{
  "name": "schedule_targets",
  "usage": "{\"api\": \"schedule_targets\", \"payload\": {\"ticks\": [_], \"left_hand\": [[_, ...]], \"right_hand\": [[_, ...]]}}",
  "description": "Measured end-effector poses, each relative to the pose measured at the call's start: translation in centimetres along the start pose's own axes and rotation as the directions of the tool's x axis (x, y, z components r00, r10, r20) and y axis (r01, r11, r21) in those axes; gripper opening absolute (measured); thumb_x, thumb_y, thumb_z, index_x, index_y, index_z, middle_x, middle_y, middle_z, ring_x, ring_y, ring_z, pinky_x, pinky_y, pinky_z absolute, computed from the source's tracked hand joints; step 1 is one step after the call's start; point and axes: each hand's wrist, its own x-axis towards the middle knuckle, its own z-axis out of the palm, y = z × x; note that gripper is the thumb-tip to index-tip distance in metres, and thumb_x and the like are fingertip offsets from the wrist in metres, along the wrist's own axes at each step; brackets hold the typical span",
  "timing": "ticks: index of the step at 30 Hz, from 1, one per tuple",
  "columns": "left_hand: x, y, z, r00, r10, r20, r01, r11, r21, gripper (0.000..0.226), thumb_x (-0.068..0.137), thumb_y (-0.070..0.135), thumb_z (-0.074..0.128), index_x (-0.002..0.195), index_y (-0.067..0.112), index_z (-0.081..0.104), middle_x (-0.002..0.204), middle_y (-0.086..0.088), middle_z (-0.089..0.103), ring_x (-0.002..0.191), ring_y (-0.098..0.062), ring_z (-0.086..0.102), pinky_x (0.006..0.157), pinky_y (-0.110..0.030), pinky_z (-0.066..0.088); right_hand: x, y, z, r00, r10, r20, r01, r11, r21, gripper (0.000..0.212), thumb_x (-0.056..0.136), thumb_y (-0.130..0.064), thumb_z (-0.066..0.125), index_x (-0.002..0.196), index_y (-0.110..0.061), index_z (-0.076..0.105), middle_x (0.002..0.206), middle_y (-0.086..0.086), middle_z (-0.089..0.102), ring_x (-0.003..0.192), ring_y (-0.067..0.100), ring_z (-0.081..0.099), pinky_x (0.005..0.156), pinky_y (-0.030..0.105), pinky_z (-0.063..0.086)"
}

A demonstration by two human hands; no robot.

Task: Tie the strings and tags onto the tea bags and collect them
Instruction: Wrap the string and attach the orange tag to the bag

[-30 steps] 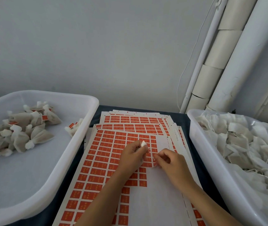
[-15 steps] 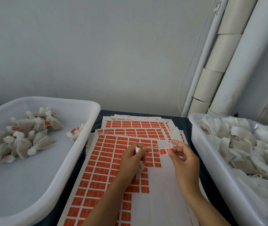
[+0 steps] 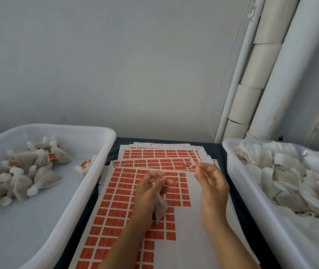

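Observation:
My left hand (image 3: 151,189) grips a small white tea bag (image 3: 160,208) that hangs below its palm, over the stack of orange tag sheets (image 3: 127,195). My right hand (image 3: 211,183) pinches one orange tag (image 3: 193,167) between thumb and fingertips, lifted off the sheet and held a short way right of the left hand. The top sheet has a bare white area where tags are gone. Finished tea bags with orange tags (image 3: 23,171) lie heaped in the left white tub (image 3: 100,167). Untagged white tea bags (image 3: 290,179) fill the right white tub (image 3: 238,171).
The sheets lie on a dark blue tabletop (image 3: 215,150) between the two tubs. A grey wall rises behind, with white pipes (image 3: 282,74) and a thin cable (image 3: 222,84) at the back right.
My right hand peeled an orange tag off the sheet and raised it up and to the right. My left hand lifted slightly, and the tea bag now dangles under it.

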Motion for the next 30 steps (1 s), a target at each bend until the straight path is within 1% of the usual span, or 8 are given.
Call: {"api": "schedule_targets", "payload": {"ticks": [2,5,10,13,16,19,21,30], "left_hand": [[0.1,-0.1,-0.1,1.0,0.014,-0.002,-0.014,1.0,0.006,0.009,0.091,0.017,0.058,0.098,0.012,0.058,0.081,-0.002,0.073,0.069,-0.01,0.066,0.068,-0.022,0.051],[0.2,-0.1,-0.3,1.0,0.015,0.006,-0.015,1.0,-0.005,0.003,0.092,0.014,0.055,0.093,0.012,0.058,0.077,-0.003,0.07,0.063,-0.012,0.063,0.061,-0.02,0.05],[0.1,-0.1,-0.3,0.999,0.012,0.04,-0.012,1.0,0.004,0.02,0.095,0.005,0.049,0.086,0.005,0.067,0.083,-0.007,0.071,0.066,-0.015,0.062,0.062,-0.02,0.052],[0.0,-0.1,-0.4,0.997,-0.022,0.08,0.026,0.999,-0.045,0.026,0.096,0.012,0.046,0.094,0.004,0.07,0.092,-0.009,0.072,0.068,-0.017,0.063,0.06,-0.023,0.052],[0.0,0.1,-0.6,0.988,-0.022,0.15,0.03,0.998,-0.048,0.027,0.096,0.017,0.046,0.1,0.009,0.071,0.1,-0.009,0.072,0.071,-0.02,0.065,0.06,-0.024,0.053],[-0.2,0.2,-0.6,0.986,0.002,0.167,-0.009,0.999,0.041,0.021,0.09,0.017,0.054,0.1,0.017,0.073,0.095,-0.006,0.073,0.073,-0.019,0.068,0.063,-0.023,0.054],[-0.2,0.2,-0.5,0.987,0.019,0.159,-0.032,0.996,0.079,0.02,0.089,0.012,0.057,0.101,0.016,0.072,0.094,-0.005,0.074,0.071,-0.018,0.069,0.063,-0.022,0.054],[-0.3,0.1,0.1,0.993,0.075,0.094,-0.086,0.988,0.125,0.02,0.08,0.006,0.067,0.096,0.017,0.068,0.08,-0.003,0.073,0.066,-0.017,0.07,0.058,-0.021,0.054]], "right_hand": [[-0.3,0.4,0.0,1.0,0.001,0.028,-0.001,1.0,0.005,0.004,0.085,-0.029,0.064,0.088,-0.03,0.064,0.098,-0.016,0.069,0.092,0.007,0.066,0.065,0.019,0.055],[-0.4,0.9,-0.1,0.998,-0.002,0.066,0.003,1.0,-0.001,0.004,0.088,-0.023,0.062,0.092,-0.025,0.062,0.094,-0.021,0.068,0.091,0.002,0.065,0.058,0.011,0.05],[-0.3,1.5,-0.5,0.995,0.008,0.098,-0.009,1.0,0.006,0.007,0.087,-0.024,0.062,0.092,-0.029,0.062,0.101,-0.019,0.066,0.095,0.003,0.064,0.062,0.014,0.052],[-0.4,1.4,-0.4,0.994,-0.015,0.107,0.014,1.0,0.007,0.016,0.085,-0.028,0.062,0.099,-0.035,0.06,0.105,-0.018,0.065,0.098,0.006,0.064,0.068,0.018,0.054],[-0.5,1.2,-0.6,0.996,-0.032,0.087,0.031,0.999,0.021,0.025,0.084,-0.031,0.063,0.105,-0.042,0.057,0.106,-0.019,0.062,0.098,0.006,0.063,0.067,0.018,0.054],[-0.4,1.0,-1.0,0.997,-0.036,0.066,0.035,0.999,0.025,0.026,0.077,-0.039,0.063,0.101,-0.048,0.057,0.106,-0.021,0.062,0.099,0.006,0.063,0.069,0.02,0.055],[-0.3,1.0,-1.3,0.998,-0.034,0.061,0.032,0.999,0.035,0.023,0.08,-0.036,0.063,0.098,-0.05,0.058,0.105,-0.019,0.063,0.098,0.008,0.064,0.069,0.022,0.055],[-0.6,1.2,-1.2,0.997,-0.033,0.072,0.03,0.999,0.038,0.019,0.085,-0.032,0.059,0.103,-0.04,0.06,0.1,-0.012,0.066,0.091,0.011,0.065,0.064,0.017,0.052]]}}
